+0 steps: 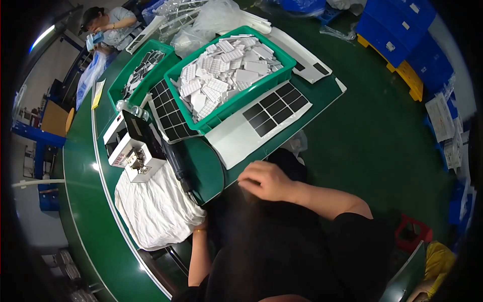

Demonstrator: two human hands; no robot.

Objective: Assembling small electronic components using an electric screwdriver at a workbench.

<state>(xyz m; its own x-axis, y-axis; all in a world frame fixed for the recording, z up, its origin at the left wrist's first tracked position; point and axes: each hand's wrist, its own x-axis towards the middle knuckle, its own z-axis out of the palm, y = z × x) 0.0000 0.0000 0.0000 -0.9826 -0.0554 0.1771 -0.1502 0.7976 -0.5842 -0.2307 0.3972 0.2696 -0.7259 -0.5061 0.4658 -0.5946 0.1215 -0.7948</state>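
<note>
Cloth (156, 211): white and rumpled, it sags at the near edge of the table (85, 201); a pull on that edge could drag it askew, and its loose folds would be the cause.
Driver (176, 166): lies between machine and sheet, tip at the cloth's upper right corner – if the cloth shifts, the tip could catch in it or the tool could roll.
Cord (223, 168): a thin dark loop near the right hand (269, 181); a forearm swept across the table could hook it and tug whatever it joins.
Machine (123, 153): the white box stands against the cloth's far end, so a hard tug there might jog it.
Bin (241, 106): the white pieces (216, 83) are heaped about as high as its rim, so a knock could spill some, the heap being loose.
Sheet (229, 146): one corner points at the table edge near the right hand – a sleeve or knuckle could nudge it out of place.
Left hand (200, 222): mostly hidden at the cloth's right edge; the cloth lies over or in front of its fingers, and I cannot tell whether they grip.
Right hand: apart from the cloth, to its right; fingers curled in toward the thumb, but whether they pinch anything small cannot be told.
</note>
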